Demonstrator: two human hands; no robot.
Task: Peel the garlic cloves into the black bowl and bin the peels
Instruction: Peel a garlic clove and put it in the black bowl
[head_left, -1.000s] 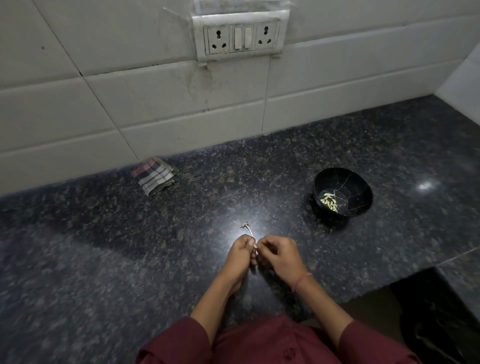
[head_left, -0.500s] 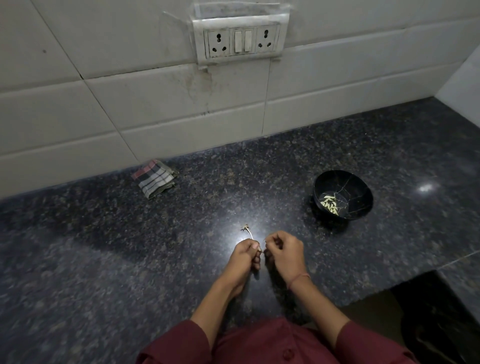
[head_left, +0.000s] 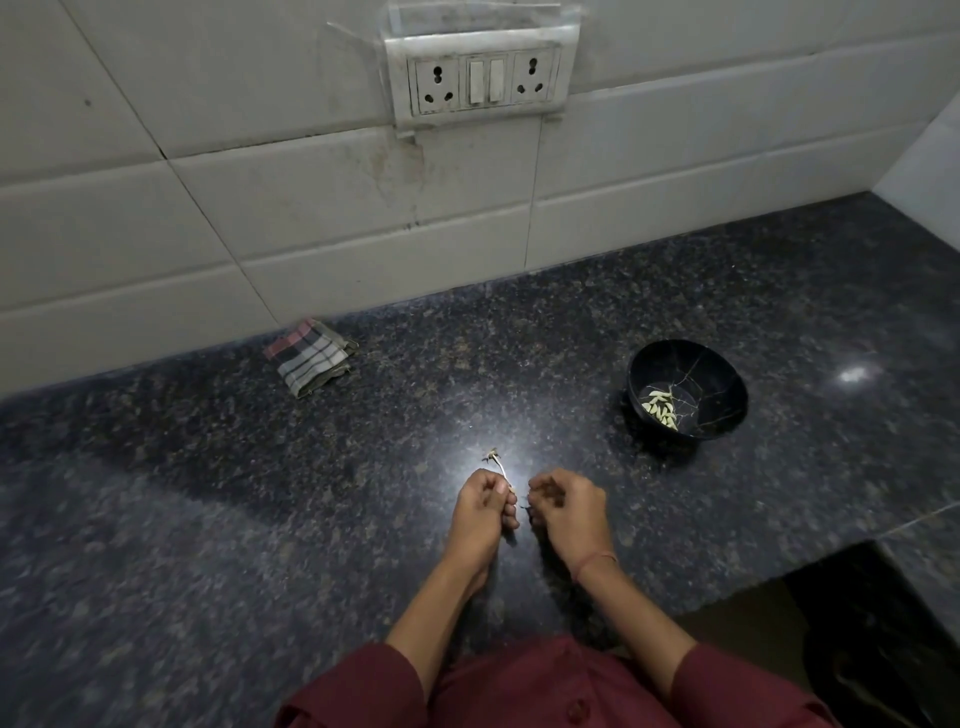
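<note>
Garlic peeling at the speckled dark granite counter (head_left: 260, 519).
Round black bowl (head_left: 727, 415) stands right; left hand (head_left: 485, 506) grips a thin dried garlic stalk (head_left: 497, 464); right hand (head_left: 569, 506) curls beside it, contents unclear; pale peeled cloves (head_left: 660, 408) lie in the bowl.

left hand (head_left: 485, 506) grips thin pale garlic stalk (head_left: 500, 467), lower end hidden in the fist. right hand (head_left: 569, 509) fingers curled, contents too small to tell. pale cloves (head_left: 660, 408) in glossy black round bowl (head_left: 727, 410): too small to count. dark recess (head_left: 857, 649) past front right corner of dark speckled stone counter (head_left: 260, 519): unreadable, cropped.
</note>
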